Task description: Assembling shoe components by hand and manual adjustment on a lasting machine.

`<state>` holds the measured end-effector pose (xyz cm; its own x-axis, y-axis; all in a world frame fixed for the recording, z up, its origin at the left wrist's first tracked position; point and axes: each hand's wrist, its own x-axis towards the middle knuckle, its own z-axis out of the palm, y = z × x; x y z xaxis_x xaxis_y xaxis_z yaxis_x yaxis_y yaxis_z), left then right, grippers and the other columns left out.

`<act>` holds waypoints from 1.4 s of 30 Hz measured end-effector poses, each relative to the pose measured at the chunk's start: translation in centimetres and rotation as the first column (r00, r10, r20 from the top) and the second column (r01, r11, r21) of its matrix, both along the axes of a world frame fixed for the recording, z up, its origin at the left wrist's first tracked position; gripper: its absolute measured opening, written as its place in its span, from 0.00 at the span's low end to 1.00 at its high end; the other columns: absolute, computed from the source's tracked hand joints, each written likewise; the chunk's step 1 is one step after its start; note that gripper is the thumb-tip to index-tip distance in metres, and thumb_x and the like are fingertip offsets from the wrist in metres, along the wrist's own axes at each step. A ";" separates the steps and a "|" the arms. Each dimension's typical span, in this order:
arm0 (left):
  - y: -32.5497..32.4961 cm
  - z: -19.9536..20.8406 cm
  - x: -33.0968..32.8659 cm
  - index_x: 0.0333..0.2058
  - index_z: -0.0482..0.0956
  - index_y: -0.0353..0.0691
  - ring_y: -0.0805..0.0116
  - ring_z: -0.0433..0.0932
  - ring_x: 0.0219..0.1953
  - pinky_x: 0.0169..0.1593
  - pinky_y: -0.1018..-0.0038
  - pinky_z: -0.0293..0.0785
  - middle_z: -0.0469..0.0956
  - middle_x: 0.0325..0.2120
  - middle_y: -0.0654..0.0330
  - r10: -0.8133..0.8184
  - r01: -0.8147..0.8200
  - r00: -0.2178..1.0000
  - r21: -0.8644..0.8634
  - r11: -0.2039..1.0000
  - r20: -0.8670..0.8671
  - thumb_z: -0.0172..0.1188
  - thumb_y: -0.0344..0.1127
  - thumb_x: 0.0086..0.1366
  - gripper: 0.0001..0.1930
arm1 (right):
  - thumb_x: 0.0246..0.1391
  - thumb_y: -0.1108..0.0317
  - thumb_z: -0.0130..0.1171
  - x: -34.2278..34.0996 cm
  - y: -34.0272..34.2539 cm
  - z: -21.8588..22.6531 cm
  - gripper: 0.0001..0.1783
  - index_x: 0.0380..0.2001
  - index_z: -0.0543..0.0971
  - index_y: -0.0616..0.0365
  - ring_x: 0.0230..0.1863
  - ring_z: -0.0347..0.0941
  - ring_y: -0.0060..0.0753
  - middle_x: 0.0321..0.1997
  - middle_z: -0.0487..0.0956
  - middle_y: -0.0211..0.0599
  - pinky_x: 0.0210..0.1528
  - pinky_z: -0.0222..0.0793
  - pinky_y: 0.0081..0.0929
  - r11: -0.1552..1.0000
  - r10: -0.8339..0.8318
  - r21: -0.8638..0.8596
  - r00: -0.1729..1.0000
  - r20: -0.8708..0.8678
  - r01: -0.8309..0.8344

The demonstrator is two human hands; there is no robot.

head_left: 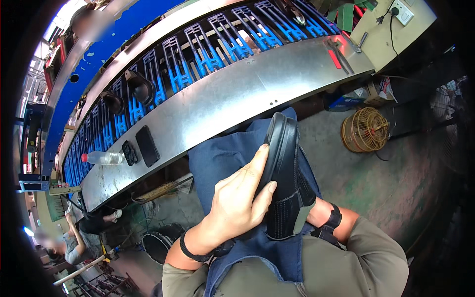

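Observation:
A black leather slip-on shoe is held toe away from me above the dark blue apron on my lap. It has a thick black sole and a stitched, ribbed side panel near the opening. My left hand lies along its left side, the long fingers against the sole edge and the thumb on the upper, closed on the shoe. From the right my right hand reaches to the shoe's opening; only the part by the wrist shows, and the shoe hides its fingers.
Ahead runs a metal bench edge beside a row of blue racks with dark shoes on some. A bottle, phone and red-handled tool lie there. A wicker basket stands right; another person sits left.

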<state>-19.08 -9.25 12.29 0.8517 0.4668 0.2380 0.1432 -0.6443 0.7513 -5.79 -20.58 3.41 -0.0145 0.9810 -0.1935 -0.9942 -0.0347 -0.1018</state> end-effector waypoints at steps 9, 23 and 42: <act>-2.0 0.7 -0.4 0.63 0.59 0.17 0.37 0.78 0.55 0.55 0.61 0.78 0.70 0.57 0.28 0.127 -0.126 0.981 -0.016 0.992 0.143 0.71 0.30 0.54 0.42 | 0.73 0.44 0.33 0.0 1.9 -0.6 0.33 0.67 0.65 0.58 0.62 0.72 0.40 0.64 0.73 0.43 0.65 0.70 0.38 0.969 -0.071 0.236 0.997 -0.011 0.072; 3.5 -7.4 -8.9 0.60 0.70 0.34 0.54 0.80 0.52 0.59 0.58 0.77 0.77 0.53 0.46 0.503 0.443 0.750 -0.891 0.100 0.429 0.58 0.52 0.63 0.33 | 0.55 0.63 0.68 1.7 6.1 7.1 0.22 0.46 0.73 0.64 0.17 0.78 0.33 0.20 0.79 0.38 0.24 0.74 0.28 0.959 -0.248 0.186 -0.314 0.916 -0.213; 1.0 -1.6 -5.3 0.69 0.51 0.37 0.59 0.70 0.59 0.64 0.63 0.65 0.69 0.56 0.47 0.438 -0.282 0.887 -0.577 0.766 0.148 0.68 0.46 0.61 0.46 | 0.54 0.70 0.59 2.2 7.2 10.2 0.24 0.53 0.66 0.65 0.21 0.76 0.61 0.20 0.77 0.53 0.22 0.71 0.49 0.838 -0.431 0.192 -0.404 0.807 -0.511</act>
<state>-24.36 -8.24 10.70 0.5367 0.8424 0.0476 0.0339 -0.0779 0.9964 -3.55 -13.41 13.63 -0.3482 0.8932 0.2847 0.4965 0.4333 -0.7522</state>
